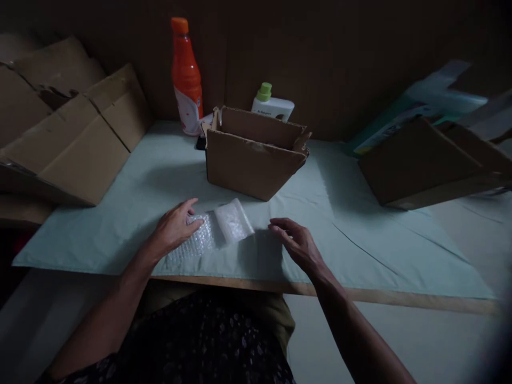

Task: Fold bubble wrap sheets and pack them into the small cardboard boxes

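A strip of clear bubble wrap (198,237) lies on the cloth near the front edge of the table. At its right end is a small folded packet (235,221) of whitish, translucent wrapping; what is inside cannot be made out. My left hand (174,226) rests over the left end of the bubble wrap, thumb and index finger apart, the thumb lying on the wrap. To the right of the packet, and apart from it, my right hand (296,242) hovers with loosely bent fingers, a small gap showing between thumb and index finger. I see nothing held in it.
An open cardboard box (244,165) stands just beyond the packet. Behind it are an orange-capped bottle (187,80) and a white bottle with a green cap (272,104). Larger cardboard boxes (80,144) sit left; another box (424,165) and a teal container (404,114) stand right.
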Demonstrator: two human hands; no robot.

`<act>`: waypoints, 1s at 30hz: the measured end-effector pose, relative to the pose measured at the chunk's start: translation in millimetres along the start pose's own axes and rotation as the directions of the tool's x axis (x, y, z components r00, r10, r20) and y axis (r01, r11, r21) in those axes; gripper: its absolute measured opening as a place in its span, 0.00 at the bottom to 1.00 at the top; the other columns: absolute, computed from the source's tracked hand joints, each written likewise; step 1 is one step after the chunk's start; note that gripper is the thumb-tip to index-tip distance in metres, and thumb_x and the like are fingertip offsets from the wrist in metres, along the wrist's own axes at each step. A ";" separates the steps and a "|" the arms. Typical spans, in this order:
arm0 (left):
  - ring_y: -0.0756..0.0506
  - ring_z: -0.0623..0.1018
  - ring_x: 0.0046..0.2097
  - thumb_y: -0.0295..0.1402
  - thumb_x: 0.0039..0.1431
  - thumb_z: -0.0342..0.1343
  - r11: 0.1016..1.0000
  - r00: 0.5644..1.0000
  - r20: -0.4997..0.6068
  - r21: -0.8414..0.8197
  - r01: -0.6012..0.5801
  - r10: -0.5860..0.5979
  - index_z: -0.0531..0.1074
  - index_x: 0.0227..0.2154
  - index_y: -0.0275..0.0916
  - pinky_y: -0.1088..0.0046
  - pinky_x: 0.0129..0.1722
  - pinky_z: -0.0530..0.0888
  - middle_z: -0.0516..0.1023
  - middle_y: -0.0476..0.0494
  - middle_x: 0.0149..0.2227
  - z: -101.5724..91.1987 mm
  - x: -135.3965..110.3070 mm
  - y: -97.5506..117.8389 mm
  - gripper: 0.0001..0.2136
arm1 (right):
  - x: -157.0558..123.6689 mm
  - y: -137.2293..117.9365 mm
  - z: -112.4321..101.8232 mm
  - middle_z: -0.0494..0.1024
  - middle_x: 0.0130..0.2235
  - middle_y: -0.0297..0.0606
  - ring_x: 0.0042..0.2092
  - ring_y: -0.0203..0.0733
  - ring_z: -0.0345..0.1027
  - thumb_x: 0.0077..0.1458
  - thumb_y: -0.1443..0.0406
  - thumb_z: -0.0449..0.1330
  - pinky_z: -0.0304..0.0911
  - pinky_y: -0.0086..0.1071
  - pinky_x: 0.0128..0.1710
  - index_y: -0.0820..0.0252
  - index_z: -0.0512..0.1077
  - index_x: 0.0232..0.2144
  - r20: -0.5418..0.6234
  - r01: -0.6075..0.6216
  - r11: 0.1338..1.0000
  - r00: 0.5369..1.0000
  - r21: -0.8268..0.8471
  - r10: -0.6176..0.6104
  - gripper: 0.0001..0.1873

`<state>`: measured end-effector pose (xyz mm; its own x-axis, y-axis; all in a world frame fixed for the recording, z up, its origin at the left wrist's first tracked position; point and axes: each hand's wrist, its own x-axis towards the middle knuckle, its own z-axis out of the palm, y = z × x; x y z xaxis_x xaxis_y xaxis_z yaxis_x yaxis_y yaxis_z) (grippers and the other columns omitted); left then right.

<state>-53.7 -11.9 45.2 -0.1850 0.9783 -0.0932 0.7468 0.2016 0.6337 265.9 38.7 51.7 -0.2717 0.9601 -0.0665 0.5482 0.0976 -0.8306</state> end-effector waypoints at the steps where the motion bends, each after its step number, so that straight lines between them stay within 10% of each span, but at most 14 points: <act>1: 0.42 0.78 0.40 0.39 0.54 0.58 0.998 1.000 0.001 0.055 -0.012 0.012 0.67 0.60 0.36 0.63 0.44 0.75 0.78 0.38 0.47 4.5 -0.9 -7.0 0.30 | -2.4 -0.5 1.7 0.83 0.42 0.44 0.38 0.45 0.75 0.59 0.54 0.59 0.69 0.40 0.41 0.60 0.78 0.43 -0.008 0.038 0.999 0.999 -0.032 -0.039 0.18; 6: 0.35 0.77 0.52 0.36 0.57 0.57 0.966 0.991 -0.090 0.248 -0.073 0.098 0.67 0.60 0.35 0.57 0.54 0.74 0.77 0.33 0.51 26.7 -13.1 -22.7 0.27 | 2.8 -28.2 41.7 0.81 0.49 0.48 0.46 0.49 0.76 0.61 0.55 0.61 0.71 0.42 0.47 0.62 0.76 0.49 0.093 0.306 0.931 0.952 -0.199 -0.293 0.20; 11: 0.33 0.75 0.54 0.35 0.58 0.56 0.956 0.981 -0.120 0.269 -0.113 0.150 0.68 0.59 0.36 0.53 0.56 0.72 0.76 0.32 0.51 37.5 -16.0 -25.3 0.25 | 12.6 -56.7 89.1 0.80 0.50 0.58 0.51 0.60 0.74 0.58 0.62 0.66 0.67 0.53 0.54 0.69 0.66 0.62 0.256 0.319 0.815 0.942 -0.484 -0.216 0.33; 17: 0.43 0.78 0.42 0.40 0.60 0.50 0.957 0.999 -0.041 -0.288 -0.022 0.010 0.66 0.61 0.36 0.61 0.46 0.77 0.78 0.36 0.49 14.0 -9.1 -45.4 0.26 | -29.0 -61.8 78.6 0.66 0.67 0.52 0.64 0.53 0.65 0.64 0.49 0.59 0.65 0.47 0.59 0.58 0.54 0.70 0.487 0.641 0.766 0.683 -0.046 -0.543 0.40; 23: 0.42 0.79 0.45 0.47 0.61 0.50 0.912 1.000 -0.018 -0.411 0.010 -0.019 0.69 0.58 0.33 0.61 0.47 0.77 0.78 0.34 0.50 3.4 -10.2 -48.0 0.28 | -11.4 -44.2 81.2 0.79 0.53 0.50 0.54 0.52 0.73 0.64 0.57 0.60 0.69 0.45 0.54 0.61 0.73 0.55 0.325 0.479 0.816 0.866 -0.324 -0.380 0.21; 30: 0.37 0.76 0.52 0.37 0.57 0.59 0.981 0.977 -0.109 0.078 -0.176 0.184 0.73 0.54 0.37 0.55 0.56 0.73 0.77 0.36 0.51 20.7 -17.3 -36.6 0.22 | 26.1 -40.3 103.2 0.79 0.46 0.47 0.47 0.48 0.74 0.64 0.66 0.54 0.68 0.35 0.43 0.59 0.76 0.43 0.246 0.253 0.806 0.960 -0.535 -0.138 0.11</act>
<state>-64.6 -35.1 7.7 -0.1130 0.9876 0.1092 0.8155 0.0294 0.5780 155.1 32.8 26.4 -0.5306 0.8434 -0.0849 0.7964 0.4617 -0.3905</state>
